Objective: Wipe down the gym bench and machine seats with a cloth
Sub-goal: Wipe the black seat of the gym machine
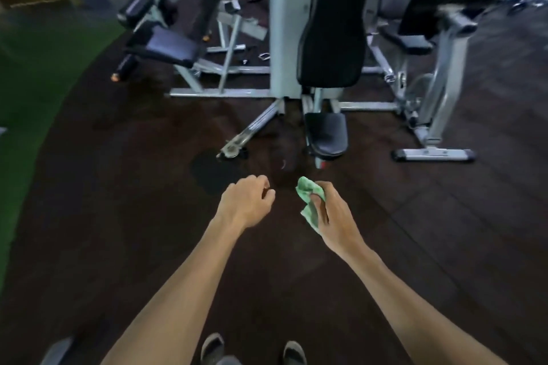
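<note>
My right hand [333,213] holds a crumpled green cloth [310,201] out in front of me, above the dark floor. My left hand [247,201] hangs beside it with the fingers curled in and nothing in it. Straight ahead stands a multi-gym machine with a small black seat [326,133] and a tall black back pad [332,24]. Both hands are short of the seat and do not touch it. A second black seat [169,46] with roller pads sits at the left. A third padded station [444,6] is at the right.
Grey steel frame bars [252,127] and a foot bar [433,154] of the machine lie on the dark rubber floor [118,216]. Green turf [26,83] runs along the left. My two shoes [252,350] show at the bottom edge.
</note>
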Tool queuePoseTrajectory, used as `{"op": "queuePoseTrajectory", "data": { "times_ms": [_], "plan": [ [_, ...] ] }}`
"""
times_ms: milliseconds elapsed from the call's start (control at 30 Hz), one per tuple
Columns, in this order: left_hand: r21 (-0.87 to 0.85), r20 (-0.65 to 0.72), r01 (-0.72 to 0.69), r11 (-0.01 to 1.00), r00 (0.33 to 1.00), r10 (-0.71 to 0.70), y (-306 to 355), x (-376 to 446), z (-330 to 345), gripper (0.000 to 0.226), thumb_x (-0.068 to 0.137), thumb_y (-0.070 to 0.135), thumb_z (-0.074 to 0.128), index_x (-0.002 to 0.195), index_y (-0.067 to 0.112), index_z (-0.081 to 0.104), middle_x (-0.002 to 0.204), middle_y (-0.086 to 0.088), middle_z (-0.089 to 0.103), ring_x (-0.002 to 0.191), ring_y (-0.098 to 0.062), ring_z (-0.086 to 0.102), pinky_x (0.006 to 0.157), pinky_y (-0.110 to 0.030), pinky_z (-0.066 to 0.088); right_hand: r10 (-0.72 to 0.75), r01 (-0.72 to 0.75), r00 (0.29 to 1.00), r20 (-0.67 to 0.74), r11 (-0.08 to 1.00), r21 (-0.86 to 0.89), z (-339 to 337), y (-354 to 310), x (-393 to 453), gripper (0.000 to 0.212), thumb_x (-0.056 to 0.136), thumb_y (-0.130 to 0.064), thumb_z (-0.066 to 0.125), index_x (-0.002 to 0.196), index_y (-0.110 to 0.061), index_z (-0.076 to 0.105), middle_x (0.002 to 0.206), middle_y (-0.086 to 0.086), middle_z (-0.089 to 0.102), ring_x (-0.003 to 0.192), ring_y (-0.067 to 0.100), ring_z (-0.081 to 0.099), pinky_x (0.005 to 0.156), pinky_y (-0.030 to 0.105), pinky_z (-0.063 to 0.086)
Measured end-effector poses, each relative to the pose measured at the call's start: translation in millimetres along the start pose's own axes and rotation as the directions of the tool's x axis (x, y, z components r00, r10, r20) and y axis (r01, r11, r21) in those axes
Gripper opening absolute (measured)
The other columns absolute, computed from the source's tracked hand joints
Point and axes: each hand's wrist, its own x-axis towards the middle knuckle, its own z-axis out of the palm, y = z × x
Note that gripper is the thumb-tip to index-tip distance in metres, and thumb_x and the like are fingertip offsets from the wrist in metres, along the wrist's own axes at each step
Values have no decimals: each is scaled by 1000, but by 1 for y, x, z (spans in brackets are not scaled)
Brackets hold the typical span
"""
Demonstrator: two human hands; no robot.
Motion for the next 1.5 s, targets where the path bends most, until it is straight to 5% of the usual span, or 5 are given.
{"op": "queuePoseTrajectory", "data": {
  "times_ms": [400, 833, 1200, 1367, 1500],
  "plan": [
    [-43, 136, -68, 997, 988, 73, 129, 267, 37, 37, 100, 43, 50, 127, 20, 62, 126, -4, 63, 108, -24, 64, 94, -46, 53, 189, -183, 966, -179, 982, 50, -136, 140, 170, 19, 108, -28, 42, 116, -44, 48, 99, -8, 64, 91, 7, 64, 74, 17, 48],
    [-69, 314, 173, 982, 938, -143, 156, 562, 104, 35, 102, 39, 50, 128, 19, 61, 128, -4, 61, 109, -25, 63, 92, -43, 53, 298, -295, 952, 73, 954, -48, -190, 305, 453, 25, 108, -29, 42, 132, -31, 51, 110, -7, 63, 104, 12, 61, 87, 28, 48],
    [-154, 349, 616, 772, 765, -541, 111, 744, 391, 52, 103, 33, 47, 153, 20, 37, 145, -11, 45, 129, -34, 49, 103, -51, 47, -58, 262, 836, 546, 916, -303, -29, 598, 662, 47, 109, -33, 35, 145, -6, 45, 140, 14, 57, 126, 29, 53, 107, 45, 44],
    [-383, 200, 797, 467, 565, -800, 124, 780, 489, 65, 107, 44, 32, 162, 16, 12, 163, -12, 28, 141, -35, 41, 111, -49, 39, -89, 612, 632, 770, 667, -425, 41, 695, 678, 68, 106, -50, 15, 164, -15, 5, 173, 6, 1, 160, 23, 0, 129, 48, 5],
    [-416, -11, 788, 454, 495, -869, 132, 785, 519, 65, 104, 46, 23, 161, 15, 15, 159, -12, 35, 134, -33, 47, 105, -46, 48, -127, 569, 748, 651, 627, -532, 61, 712, 728, 65, 108, -44, 20, 164, -13, 7, 173, 9, 5, 160, 26, 6, 128, 50, 7]
  ]
}}
